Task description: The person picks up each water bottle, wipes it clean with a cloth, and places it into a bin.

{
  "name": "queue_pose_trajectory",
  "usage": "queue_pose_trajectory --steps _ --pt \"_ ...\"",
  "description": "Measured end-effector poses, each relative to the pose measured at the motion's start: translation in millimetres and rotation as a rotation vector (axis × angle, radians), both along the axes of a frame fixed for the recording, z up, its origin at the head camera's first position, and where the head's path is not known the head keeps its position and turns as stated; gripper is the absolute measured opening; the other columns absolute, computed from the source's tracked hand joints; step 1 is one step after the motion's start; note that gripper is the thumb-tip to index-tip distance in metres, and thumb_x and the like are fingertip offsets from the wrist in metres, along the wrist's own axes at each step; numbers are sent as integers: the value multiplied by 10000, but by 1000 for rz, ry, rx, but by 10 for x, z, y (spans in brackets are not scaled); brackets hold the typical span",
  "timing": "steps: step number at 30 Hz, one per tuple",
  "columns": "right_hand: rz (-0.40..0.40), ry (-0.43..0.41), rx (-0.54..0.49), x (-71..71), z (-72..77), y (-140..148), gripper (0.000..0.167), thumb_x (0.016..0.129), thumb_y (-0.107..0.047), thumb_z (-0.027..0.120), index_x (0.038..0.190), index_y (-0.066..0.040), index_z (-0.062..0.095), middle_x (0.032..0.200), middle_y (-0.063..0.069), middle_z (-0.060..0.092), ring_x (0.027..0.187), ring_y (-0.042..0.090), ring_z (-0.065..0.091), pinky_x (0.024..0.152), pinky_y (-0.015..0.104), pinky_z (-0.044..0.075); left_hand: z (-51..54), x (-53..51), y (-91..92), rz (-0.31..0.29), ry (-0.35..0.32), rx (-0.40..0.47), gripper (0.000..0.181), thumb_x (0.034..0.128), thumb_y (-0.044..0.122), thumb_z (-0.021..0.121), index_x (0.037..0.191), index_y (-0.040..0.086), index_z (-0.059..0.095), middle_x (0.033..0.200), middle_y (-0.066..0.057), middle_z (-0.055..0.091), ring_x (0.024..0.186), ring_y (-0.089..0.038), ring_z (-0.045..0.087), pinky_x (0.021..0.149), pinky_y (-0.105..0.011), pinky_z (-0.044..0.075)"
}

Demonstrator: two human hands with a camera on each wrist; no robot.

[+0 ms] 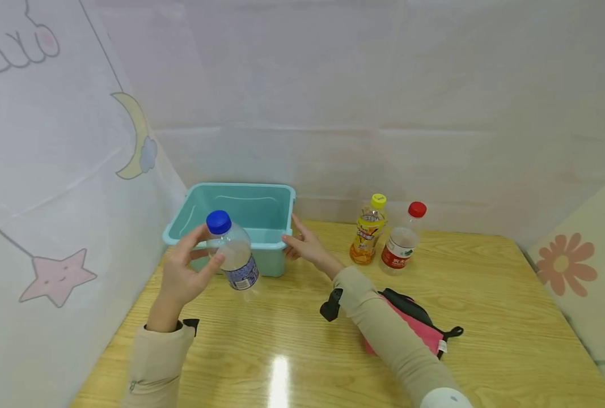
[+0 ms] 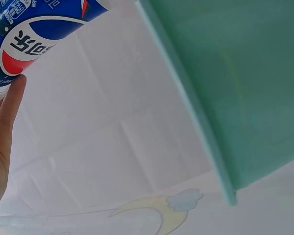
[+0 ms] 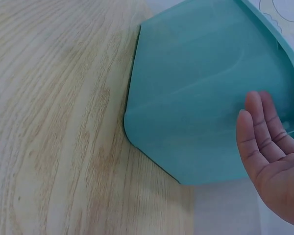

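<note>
My left hand (image 1: pixel 182 272) holds a clear plastic cola bottle (image 1: pixel 241 272) with a blue cap, thumb on one side and fingers on the other. The bottle leans slightly in front of the teal plastic bin (image 1: pixel 231 186). Its blue label (image 2: pixel 44 29) with a red-white-blue logo shows in the left wrist view. At the bin's right front corner, my right hand (image 1: pixel 307 246) grips the rim, thumb on top and the other fingers below. The right wrist view shows those fingers (image 3: pixel 259 132) against the outer wall; the thumb is hidden there.
Right of the bin stand a yellow-capped drink bottle (image 1: pixel 367 235) and a red-capped water bottle (image 1: pixel 400 246). A pink and black fabric pouch (image 1: pixel 419 326) lies partly under the right sleeve. Printed cloth walls (image 1: pixel 333 85) enclose the wooden table (image 1: pixel 486 283) at back and sides.
</note>
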State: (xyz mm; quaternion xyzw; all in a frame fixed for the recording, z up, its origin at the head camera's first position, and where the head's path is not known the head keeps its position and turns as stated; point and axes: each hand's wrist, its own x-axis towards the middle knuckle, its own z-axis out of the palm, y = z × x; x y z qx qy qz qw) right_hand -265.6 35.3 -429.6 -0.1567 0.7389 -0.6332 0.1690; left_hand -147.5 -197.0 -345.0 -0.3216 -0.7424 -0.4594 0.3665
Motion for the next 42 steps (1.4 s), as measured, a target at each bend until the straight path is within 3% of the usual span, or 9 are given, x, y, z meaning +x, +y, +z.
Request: queue_pose_trajectory --steps 6,9,13,17,25,29,34,38,42 --pt "-15 -37 -63 28 14 -27 704 933 -207 528 1473 -243 79 771 249 649 607 239 641 616 362 543 235 -52 -69 -13 64 3 580 859 376 607 1127 -135 550 1043 -20 631 933 -57 593 684 -135 502" --pt "26 -63 -102 77 78 -32 704 953 -194 489 1472 -225 14 804 310 629 665 341 652 633 397 547 336 -85 -101 -27 83 13 584 853 369 620 1119 -146 547 1040 -38 636 927 -71 599 688 -137 502" --pt "82 -74 -127 160 181 -36 698 979 -184 421 1458 -172 -86 870 374 590 821 512 571 682 450 537 471 -128 -128 -1 74 13 620 840 425 616 1110 -130 556 1028 2 635 909 -63 603 682 -130 500" --pt "89 -82 -121 198 227 -38 677 991 -185 383 1448 -178 -117 902 385 578 878 549 525 723 482 520 595 -178 -150 30 75 2 634 831 459 610 1108 -110 567 1010 46 631 895 -48 605 668 -112 492" --pt "93 -82 -140 209 225 -45 675 991 -170 382 1450 -184 -113 905 397 569 874 554 521 685 442 537 805 -313 -218 57 76 -16 626 819 444 631 1154 -80 561 1032 145 613 914 -22 600 662 -86 476" --pt "96 -88 -146 213 221 -41 689 988 -190 396 1449 -179 -116 919 407 559 877 558 517 704 461 530 870 -403 -242 89 78 -57 613 819 438 634 1172 -58 560 1012 36 641 919 1 591 670 -76 468" --pt "91 -93 -141 212 204 -41 692 985 -191 401 1451 -187 -112 905 390 574 866 543 534 696 454 533 918 -515 -266 163 12 -161 484 820 229 664 1202 -39 533 1028 -168 623 950 -64 592 702 -65 453" --pt "84 -86 -140 210 196 -50 684 987 -176 393 1451 -187 -109 888 376 586 840 519 561 689 463 531 921 -643 -287 195 -93 -193 492 800 85 665 1252 -8 494 1096 -161 600 961 -241 595 701 -55 445" --pt "80 -87 -149 213 193 -64 675 989 -158 386 1452 -184 -104 890 390 576 840 532 550 678 458 533 883 -775 -318 193 -180 -197 506 820 78 655 1287 26 467 1123 -147 584 975 -288 581 699 -61 448"
